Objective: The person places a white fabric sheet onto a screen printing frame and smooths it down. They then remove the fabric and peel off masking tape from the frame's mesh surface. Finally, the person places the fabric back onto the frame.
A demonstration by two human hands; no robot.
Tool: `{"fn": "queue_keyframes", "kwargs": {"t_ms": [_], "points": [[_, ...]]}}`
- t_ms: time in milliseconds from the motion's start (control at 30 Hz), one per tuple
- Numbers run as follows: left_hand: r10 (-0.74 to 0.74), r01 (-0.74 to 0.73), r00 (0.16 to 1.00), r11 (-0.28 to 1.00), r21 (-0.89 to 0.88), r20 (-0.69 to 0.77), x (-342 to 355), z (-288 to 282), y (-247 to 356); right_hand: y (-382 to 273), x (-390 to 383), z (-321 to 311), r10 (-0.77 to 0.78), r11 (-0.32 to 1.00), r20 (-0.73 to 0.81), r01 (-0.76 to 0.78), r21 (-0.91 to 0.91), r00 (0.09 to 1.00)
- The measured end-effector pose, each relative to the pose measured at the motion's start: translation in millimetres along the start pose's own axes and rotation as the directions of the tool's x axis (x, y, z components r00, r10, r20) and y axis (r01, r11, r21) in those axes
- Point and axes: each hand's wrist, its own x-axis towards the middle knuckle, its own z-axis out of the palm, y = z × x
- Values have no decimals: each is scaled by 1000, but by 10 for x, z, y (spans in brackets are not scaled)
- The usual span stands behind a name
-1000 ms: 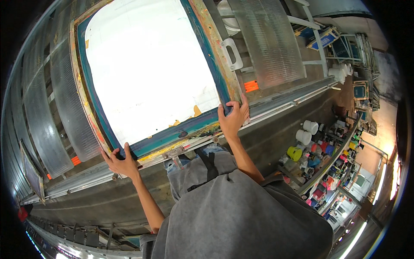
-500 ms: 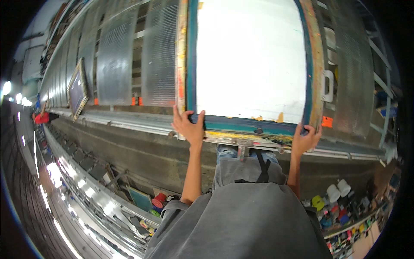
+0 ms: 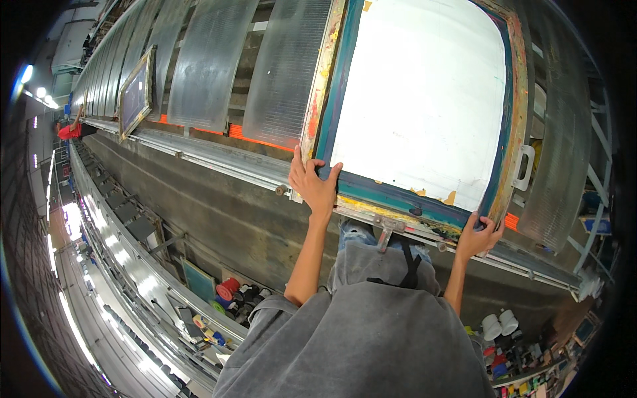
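Observation:
A large screen-printing frame (image 3: 322, 79) with a white middle and teal-and-black inner borders lies before me, its wooden rim smeared with yellow, red and orange ink. At its near left corner my left hand (image 3: 316, 188) is closed, thumb on the inner border and fingers over the outer side. The near right corner is gripped the same way by my right hand (image 3: 476, 237). Between the hands, a metal clamp (image 3: 387, 225) juts from the near edge toward my body. A white handle (image 3: 524, 167) stands beside the frame's right side.
Translucent ribbed panels (image 3: 211, 63) line the long table, with orange strips at their near ends. A smaller framed screen (image 3: 137, 94) leans farther left. A metal rail (image 3: 219, 169) follows the table edge. Tubs and containers (image 3: 501, 325) sit low at right. A person in red (image 3: 69, 131) stands far left.
The view has tilted, so the table and frame now slope down to the right. Both hands keep their grip at the same two corners.

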Motion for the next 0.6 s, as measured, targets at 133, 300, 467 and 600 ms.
{"fn": "queue_keyframes", "kwargs": {"t_ms": [133,300,467,600], "points": [[7,-7,1000,1000,13,8,3,5,-23,54,-7,36,-20,998,-15,21,66,1000],[10,-10,1000,1000,-4,28,13,-14,-19,58,-15,41,-10,997,-1,10,82,1000],[1,-1,999,1000,2,34,10,-8,-18,63,-23,43,11,999,16,-12,41,1000],[-1,1,1000,1000,-20,21,5,-12,-20,17,-11,21,-1,998,6,0,58,1000]]}}
